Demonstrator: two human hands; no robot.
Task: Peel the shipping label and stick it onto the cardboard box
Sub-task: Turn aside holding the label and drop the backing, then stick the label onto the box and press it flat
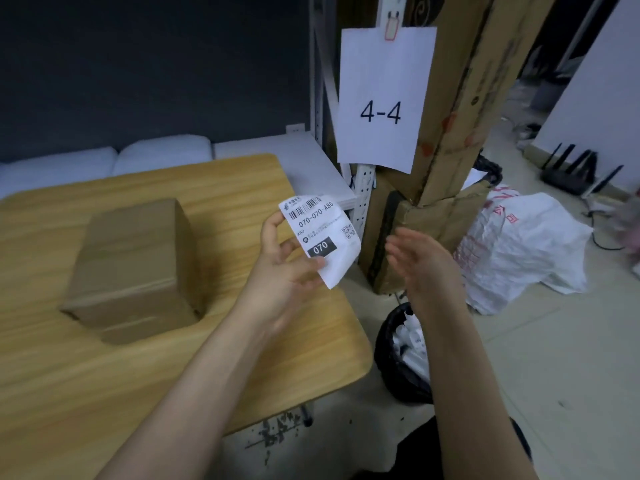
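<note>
A white shipping label [320,233] with a barcode, "070-070-A80" and a black "070" block is held up in my left hand [287,265], pinched at its left edge and lower corner, printed side toward me. My right hand [420,261] hovers a little to the label's right, fingers apart, holding nothing and not touching the label. The closed brown cardboard box [135,268] sits on the wooden table [242,368], to the left of both hands.
A black-lined bin [405,355] with white paper scraps stands on the floor under my right forearm. Tall cardboard pieces [450,140] and a "4-4" paper sign [381,98] stand behind. A white plastic bag [519,247] lies on the floor at right.
</note>
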